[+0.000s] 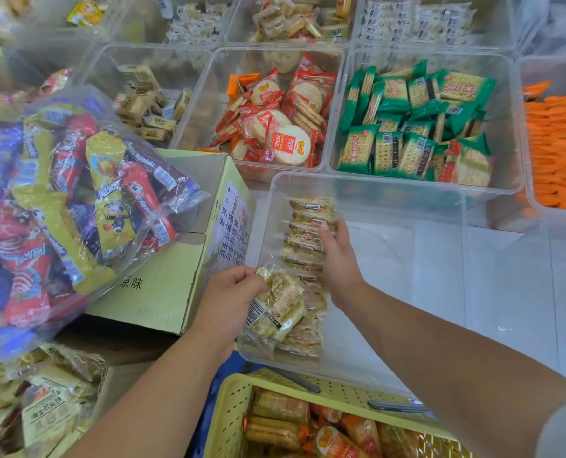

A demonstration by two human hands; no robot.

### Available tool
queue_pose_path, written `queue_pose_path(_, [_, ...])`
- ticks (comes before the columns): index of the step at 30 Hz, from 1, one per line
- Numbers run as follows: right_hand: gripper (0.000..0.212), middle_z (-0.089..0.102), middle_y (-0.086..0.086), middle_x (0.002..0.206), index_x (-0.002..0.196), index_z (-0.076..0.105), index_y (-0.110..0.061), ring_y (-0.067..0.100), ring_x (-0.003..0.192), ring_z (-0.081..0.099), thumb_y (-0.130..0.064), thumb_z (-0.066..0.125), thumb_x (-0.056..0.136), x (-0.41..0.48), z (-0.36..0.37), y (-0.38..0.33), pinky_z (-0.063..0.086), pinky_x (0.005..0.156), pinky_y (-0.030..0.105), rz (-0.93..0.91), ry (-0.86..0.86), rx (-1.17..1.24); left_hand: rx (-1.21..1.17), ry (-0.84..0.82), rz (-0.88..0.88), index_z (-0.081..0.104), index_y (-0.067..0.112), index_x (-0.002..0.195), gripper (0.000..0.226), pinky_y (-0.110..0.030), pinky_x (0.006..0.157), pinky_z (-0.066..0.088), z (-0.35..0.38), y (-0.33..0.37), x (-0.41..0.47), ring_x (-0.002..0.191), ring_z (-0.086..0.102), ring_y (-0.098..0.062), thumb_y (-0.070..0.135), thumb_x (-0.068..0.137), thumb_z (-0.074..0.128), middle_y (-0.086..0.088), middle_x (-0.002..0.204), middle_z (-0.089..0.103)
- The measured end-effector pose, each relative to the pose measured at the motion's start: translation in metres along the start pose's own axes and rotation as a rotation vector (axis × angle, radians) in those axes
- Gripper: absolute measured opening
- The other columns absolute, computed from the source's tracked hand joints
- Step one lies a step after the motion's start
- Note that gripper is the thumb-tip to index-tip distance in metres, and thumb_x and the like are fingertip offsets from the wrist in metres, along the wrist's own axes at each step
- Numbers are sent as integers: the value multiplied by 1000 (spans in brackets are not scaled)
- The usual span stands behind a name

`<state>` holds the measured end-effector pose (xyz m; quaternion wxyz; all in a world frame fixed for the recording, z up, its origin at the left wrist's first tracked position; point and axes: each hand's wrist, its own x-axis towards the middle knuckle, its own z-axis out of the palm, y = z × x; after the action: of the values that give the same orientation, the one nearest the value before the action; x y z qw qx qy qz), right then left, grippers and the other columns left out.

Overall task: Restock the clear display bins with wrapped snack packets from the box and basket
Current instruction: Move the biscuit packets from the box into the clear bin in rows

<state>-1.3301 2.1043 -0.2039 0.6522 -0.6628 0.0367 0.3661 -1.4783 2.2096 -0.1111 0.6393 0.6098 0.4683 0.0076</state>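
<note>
The left hand pinches a biscuit packet, likely light, slippery and crushable, by its left edge, while the right hand, fingers relaxed, steadies the row of packets in the near clear bin.

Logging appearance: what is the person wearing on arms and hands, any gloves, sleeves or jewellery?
Left hand and right hand are bare: no gloves, rings or watch visible. Both forearms are uncovered; a grey sleeve shows high on the right arm, at the frame's corner.

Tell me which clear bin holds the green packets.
The middle-row bin right of the red-packet bin, just behind the nearly empty bin the right hand reaches into; only its packets are green.
</note>
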Motion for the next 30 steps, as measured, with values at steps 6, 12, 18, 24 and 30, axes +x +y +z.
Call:
queue_pose_path(6, [85,27,-8,164,158,15,-43,22,150,28,-72,47,85,0,16,-2,25,122,54,67,18,83,3,-9,0,63,16,65,9,-43,70,40,0,-3,1,70,49,-26,22,64,68,-13,73,55])
queue_pose_path(12, [109,35,-6,162,157,27,-43,22,149,33,-94,42,62,-9,4,-17,24,121,58,164,-62,94,-1,0,-23,69,18,69,7,-44,72,44,0,1,0,72,55,-27,24,65,68,-13,74,60])
queue_pose_path(18, [94,13,-6,169,160,8,-40,23,154,18,-90,26,83,-44,-12,-17,12,122,49,409,53,46,-30,6,-22,68,23,62,3,-45,76,46,-1,2,-2,74,57,-27,24,65,67,-11,74,61])
queue_pose_path(24, [68,79,-6,88,86,81,-43,21,98,73,-83,26,90,-90,-2,-19,61,68,45,612,-160,118,-84,10,-64,68,23,58,13,-39,68,50,-1,5,-6,67,61,-25,20,71,67,-7,68,64])
queue_pose_path(30, [71,48,0,150,148,46,-33,30,143,38,-77,31,94,-100,-8,-35,28,114,57,538,-46,-44,-143,-40,-77,72,16,84,13,-46,83,52,-9,10,-17,85,68,-29,9,92,66,-8,88,75])
